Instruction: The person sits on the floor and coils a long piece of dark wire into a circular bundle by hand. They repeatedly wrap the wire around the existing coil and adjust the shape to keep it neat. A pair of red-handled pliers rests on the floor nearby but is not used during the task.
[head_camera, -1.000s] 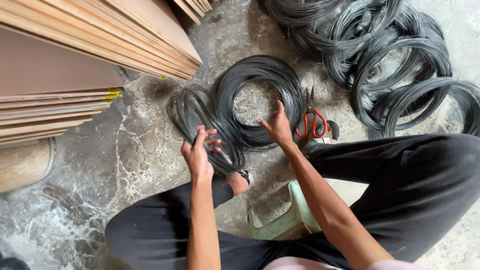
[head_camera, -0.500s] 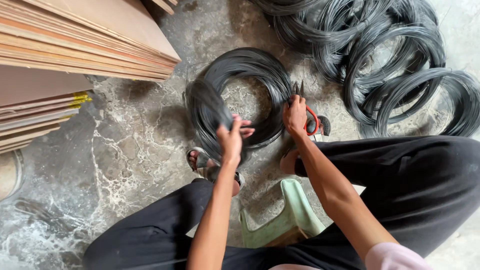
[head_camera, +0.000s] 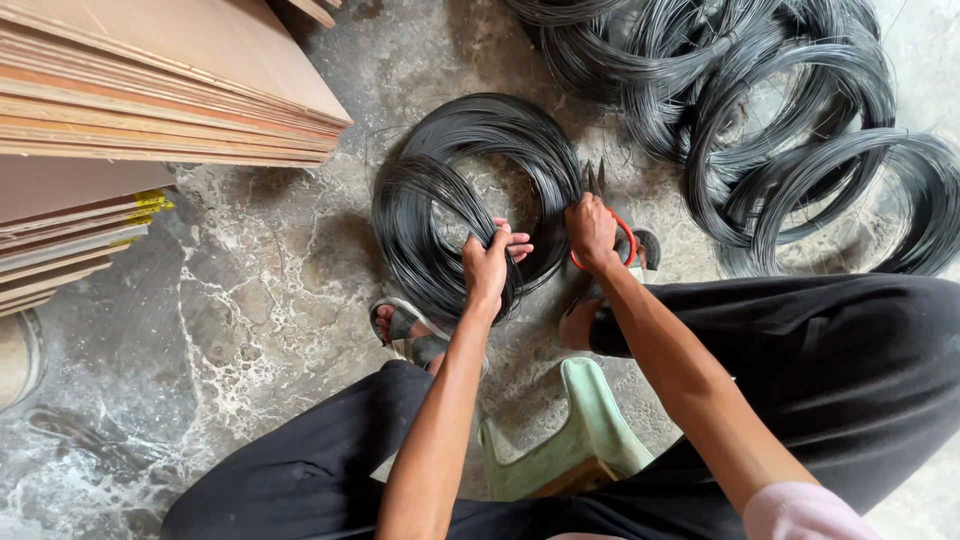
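Nearest the body, a green stool (head_camera: 570, 440) is straddled. Just beyond it, the left hand (head_camera: 487, 262) is clamped around the wire coil (head_camera: 470, 190), whose ring extends away from that grip; beside it, red-handled cutters (head_camera: 612, 235) are gripped by the right hand (head_camera: 592, 230), blades pointing away.

A coil of wire (head_camera: 470, 190) lies on the floor (head_camera: 250, 330) straight ahead of the seated person, just beyond a sandalled foot (head_camera: 405, 328). The left hand (head_camera: 487, 265) sits on the coil's near edge, fingers (head_camera: 515, 240) wrapped around a bunch of strands. The right hand (head_camera: 592, 232) is just to the right of the coil, closed on the handles of cutters (head_camera: 600, 205), whose blades point away from the person beside the coil's right rim. Further coils (head_camera: 780, 130) lie piled behind and to the right. Stacked boards (head_camera: 130, 110) lie to the left. A stool (head_camera: 565, 440) stands between the legs, nearest the person
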